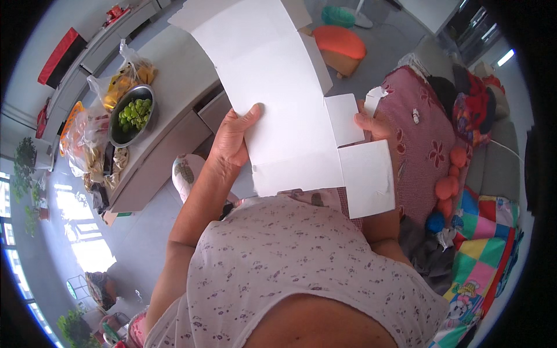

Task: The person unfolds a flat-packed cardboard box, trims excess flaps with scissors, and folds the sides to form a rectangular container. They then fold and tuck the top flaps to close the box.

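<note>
I hold a flat, unfolded white cardboard box blank (272, 75) up in front of my chest, its creased panels and flaps spread out. My left hand (232, 136) grips its left edge with the thumb lying on the white face. My right hand (371, 124) pinches the right side, next to a square side flap (342, 119); most of that hand is hidden behind the card. A larger flap (368, 177) hangs at the lower right.
On my left a low grey table (174, 75) carries a metal bowl of green grapes (132, 113) and plastic bags of food (87, 139). On my right is a sofa with a red patterned cover (423, 151), orange balls (449, 185) and a colourful blanket (481, 243). An orange stool (339, 43) stands ahead.
</note>
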